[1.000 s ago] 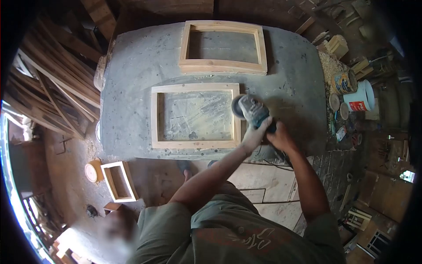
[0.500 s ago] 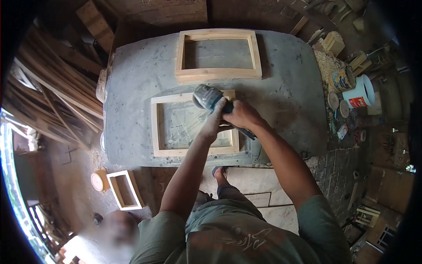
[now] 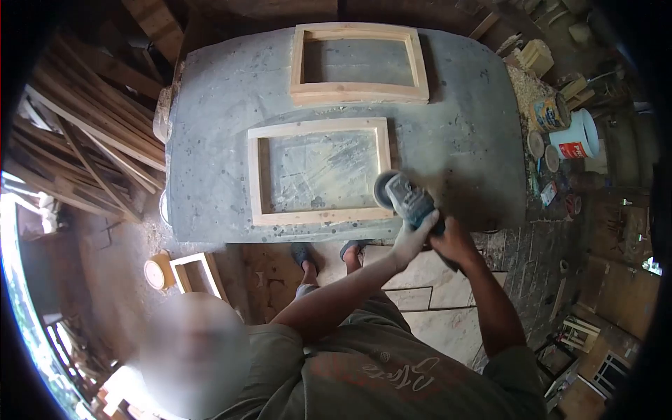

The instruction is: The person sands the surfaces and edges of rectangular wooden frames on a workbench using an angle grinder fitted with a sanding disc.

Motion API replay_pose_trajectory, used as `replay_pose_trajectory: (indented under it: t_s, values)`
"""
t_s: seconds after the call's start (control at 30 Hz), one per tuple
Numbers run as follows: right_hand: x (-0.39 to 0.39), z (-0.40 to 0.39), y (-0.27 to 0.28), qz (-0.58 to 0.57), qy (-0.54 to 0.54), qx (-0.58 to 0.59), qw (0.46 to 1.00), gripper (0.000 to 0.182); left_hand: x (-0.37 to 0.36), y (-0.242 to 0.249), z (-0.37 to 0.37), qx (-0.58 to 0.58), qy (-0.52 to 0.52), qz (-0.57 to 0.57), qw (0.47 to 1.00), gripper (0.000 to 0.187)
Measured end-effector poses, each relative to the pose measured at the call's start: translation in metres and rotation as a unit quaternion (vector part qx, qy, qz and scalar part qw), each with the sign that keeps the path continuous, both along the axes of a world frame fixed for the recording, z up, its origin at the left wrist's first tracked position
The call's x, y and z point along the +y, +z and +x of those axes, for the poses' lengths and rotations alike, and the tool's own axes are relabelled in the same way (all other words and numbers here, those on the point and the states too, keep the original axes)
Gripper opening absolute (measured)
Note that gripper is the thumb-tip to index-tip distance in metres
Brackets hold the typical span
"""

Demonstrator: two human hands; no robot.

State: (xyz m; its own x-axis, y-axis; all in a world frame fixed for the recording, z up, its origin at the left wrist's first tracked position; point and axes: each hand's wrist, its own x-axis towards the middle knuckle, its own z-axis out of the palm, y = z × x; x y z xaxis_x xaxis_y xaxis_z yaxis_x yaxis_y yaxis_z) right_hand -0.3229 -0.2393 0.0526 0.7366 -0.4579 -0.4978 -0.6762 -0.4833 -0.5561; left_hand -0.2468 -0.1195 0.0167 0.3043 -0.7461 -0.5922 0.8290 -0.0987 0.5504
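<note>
head camera view: the near wooden frame (image 3: 318, 126) lies flat on the grey worktable (image 3: 210, 140), joined at its visible corners into a full rectangle, so the assembly of that piece looks done. the round disc (image 3: 383, 189) of a power grinder (image 3: 409, 198) sits over its right-hand rail, close to the near corner; whether it touches the wood i cannot tell. the left hand (image 3: 411, 241) is closed around the grinder's body, and the right hand (image 3: 455, 241) grips it further back, both holds narrow. pale dust is spread on the tabletop inside the frame. how much of the rail surface is smooth and how much is left rough is too fine to judge.

a far wooden frame (image 3: 360, 89), also joined, rests beyond the first, apart from it; its finish can't be read either.

around the table, long wood strips (image 3: 91, 119) are heaped at the left, and a smaller frame (image 3: 189, 259) is beside a round tub (image 3: 159, 271) on the floor. at the right, wood shavings (image 3: 525, 91) lie near a tin (image 3: 548, 115) and a white bucket (image 3: 581, 129).
</note>
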Motion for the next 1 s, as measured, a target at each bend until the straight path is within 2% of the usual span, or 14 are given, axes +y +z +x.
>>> replay_pose_trajectory:
  t_s: [0.07,0.17,0.27,0.4,0.47,0.6,0.7,0.8,0.9,1.0]
  values:
    - [0.034,-0.013,0.006,-0.029,0.011,0.015,0.999,0.05,0.032,-0.004,-0.013,-0.008,-0.013,-0.019,1.0,0.064]
    - [0.079,-0.016,0.01,-0.005,-0.021,0.023,0.999,0.049,0.073,-0.004,-0.016,0.009,-0.038,0.011,0.999,0.06]
    - [0.115,0.007,0.016,-0.003,-0.002,0.057,0.998,0.049,0.109,-0.017,-0.01,0.021,0.005,0.014,1.0,0.059]
    - [0.162,0.052,0.004,-0.011,0.084,0.042,0.996,0.053,0.173,-0.025,0.028,0.026,0.034,-0.003,0.999,0.058]
    - [0.187,0.086,0.004,-0.012,0.123,0.054,0.991,0.058,0.202,0.012,0.06,0.015,0.046,0.063,0.997,0.062]
    - [0.219,0.146,0.006,-0.012,0.192,0.054,0.98,0.062,0.247,-0.035,0.091,0.025,0.113,0.051,0.992,0.066]
    - [0.216,0.189,0.003,-0.031,0.224,0.062,0.972,0.059,0.238,-0.006,0.128,0.0,0.161,0.086,0.983,0.066]
    - [0.195,0.237,0.0,-0.046,0.219,0.05,0.973,0.057,0.218,-0.035,0.179,-0.042,0.127,0.03,0.991,0.073]
    - [0.165,0.277,0.01,-0.043,0.179,0.066,0.981,0.059,0.182,-0.017,0.229,-0.048,0.1,0.03,0.993,0.077]
    - [0.13,0.291,-0.011,-0.069,0.144,0.028,0.987,0.06,0.147,-0.01,0.254,-0.08,0.07,0.039,0.994,0.075]
